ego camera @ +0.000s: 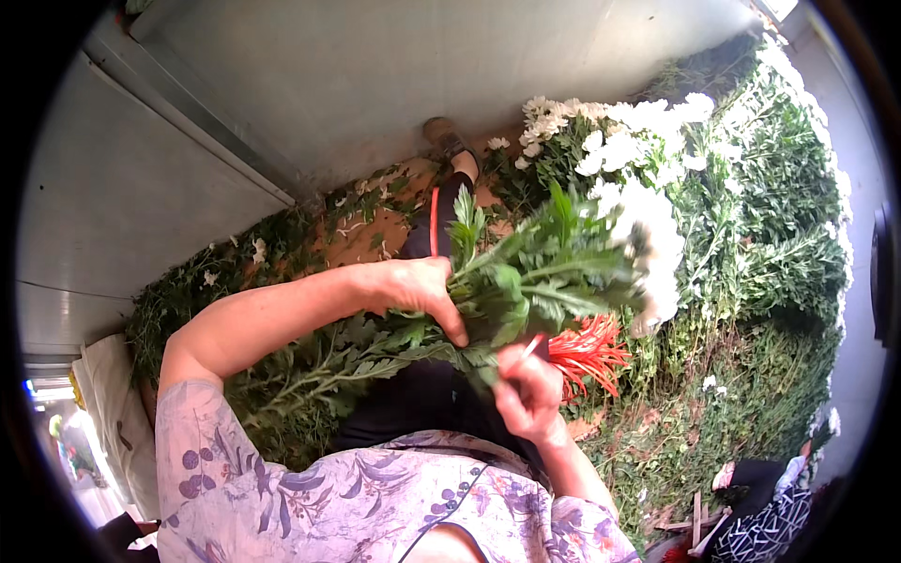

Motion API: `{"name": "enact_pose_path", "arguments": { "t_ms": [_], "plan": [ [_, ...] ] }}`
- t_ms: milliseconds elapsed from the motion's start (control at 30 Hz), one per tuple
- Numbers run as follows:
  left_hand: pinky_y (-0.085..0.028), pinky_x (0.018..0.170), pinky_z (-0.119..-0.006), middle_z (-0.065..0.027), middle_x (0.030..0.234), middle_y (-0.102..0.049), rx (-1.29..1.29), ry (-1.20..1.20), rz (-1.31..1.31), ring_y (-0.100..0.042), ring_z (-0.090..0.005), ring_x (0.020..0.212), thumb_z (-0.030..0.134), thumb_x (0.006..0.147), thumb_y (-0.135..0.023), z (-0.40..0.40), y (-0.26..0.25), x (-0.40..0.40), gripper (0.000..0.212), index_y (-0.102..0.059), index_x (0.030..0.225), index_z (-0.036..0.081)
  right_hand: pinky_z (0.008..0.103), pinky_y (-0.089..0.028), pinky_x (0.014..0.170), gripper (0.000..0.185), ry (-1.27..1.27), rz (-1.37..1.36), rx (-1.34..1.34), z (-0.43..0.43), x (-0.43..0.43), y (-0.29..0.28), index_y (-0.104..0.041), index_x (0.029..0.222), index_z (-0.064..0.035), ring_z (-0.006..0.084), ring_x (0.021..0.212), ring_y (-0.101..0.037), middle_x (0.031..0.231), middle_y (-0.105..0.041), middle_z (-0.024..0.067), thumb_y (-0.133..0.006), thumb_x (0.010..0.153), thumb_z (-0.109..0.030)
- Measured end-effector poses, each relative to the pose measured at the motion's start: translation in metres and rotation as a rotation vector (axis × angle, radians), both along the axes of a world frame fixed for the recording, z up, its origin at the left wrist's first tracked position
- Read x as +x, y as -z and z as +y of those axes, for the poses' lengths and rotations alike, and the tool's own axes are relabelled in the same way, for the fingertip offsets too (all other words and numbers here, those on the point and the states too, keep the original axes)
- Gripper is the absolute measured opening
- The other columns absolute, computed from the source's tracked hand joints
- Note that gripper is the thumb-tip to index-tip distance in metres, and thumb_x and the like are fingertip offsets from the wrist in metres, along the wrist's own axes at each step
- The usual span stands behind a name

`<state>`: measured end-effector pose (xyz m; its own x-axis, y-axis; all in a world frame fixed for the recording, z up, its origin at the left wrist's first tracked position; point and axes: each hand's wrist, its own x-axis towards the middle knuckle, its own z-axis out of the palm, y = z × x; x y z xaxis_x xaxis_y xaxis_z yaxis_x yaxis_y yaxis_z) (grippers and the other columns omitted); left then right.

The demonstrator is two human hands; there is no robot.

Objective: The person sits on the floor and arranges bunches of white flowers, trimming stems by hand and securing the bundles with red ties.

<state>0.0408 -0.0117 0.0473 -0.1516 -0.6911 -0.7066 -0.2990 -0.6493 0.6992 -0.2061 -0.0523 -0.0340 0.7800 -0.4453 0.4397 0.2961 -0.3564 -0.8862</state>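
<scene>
My left hand (422,285) grips a bunch of white chrysanthemums (549,274) by its leafy stems. The flower heads point right, and the cut stem ends spread toward the lower left. A red tie strip (433,222) stands up beyond my left wrist; its lower end is hidden behind the hand. Beneath the blooms, my right hand (529,394) is curled with a thin pale strip (531,346) between its fingers. That hand is slightly blurred. Just right of it, a bundle of red tie strips (591,355) lies over my lap, partly covered by the flowers.
Piled white chrysanthemums (619,134) and long green stems (767,176) fill the right side. Fallen leaves and petals litter the brown floor (373,229) around my foot (447,137). A grey panel wall (366,77) stands ahead. Another person (760,521) sits at lower right, near a wooden frame (697,521).
</scene>
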Motion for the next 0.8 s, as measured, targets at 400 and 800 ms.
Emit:
{"name": "enact_pose_path", "arguments": {
  "t_ms": [400, 800],
  "plan": [
    [-0.053, 0.078, -0.043, -0.0154, 0.090, -0.068, -0.372, -0.012, -0.425, -0.067, -0.0341, 0.088, 0.033, 0.079, -0.073, 0.020, 0.114, -0.079, 0.035, -0.062, 0.093, 0.003, 0.0216, -0.046, 0.066, 0.008, -0.042, 0.153, 0.808, -0.044, 0.057, 0.037, -0.058, 0.102, -0.0037, 0.0055, 0.070, -0.052, 0.103, -0.063, 0.0050, -0.053, 0.096, -0.002],
    [-0.052, 0.067, -0.043, -0.0146, 0.076, -0.065, -1.068, -0.148, -0.396, -0.065, -0.0335, 0.075, 0.010, 0.086, -0.054, 0.037, 0.150, -0.066, 0.014, -0.065, 0.092, 0.003, 0.0356, -0.052, 0.077, 0.027, -0.060, 0.713, 0.070, -0.046, 0.096, 0.027, -0.068, 0.105, 0.0001, 0.0293, 0.082, -0.067, 0.089, -0.067, 0.0150, -0.070, 0.084, -0.017]
  ]
}}
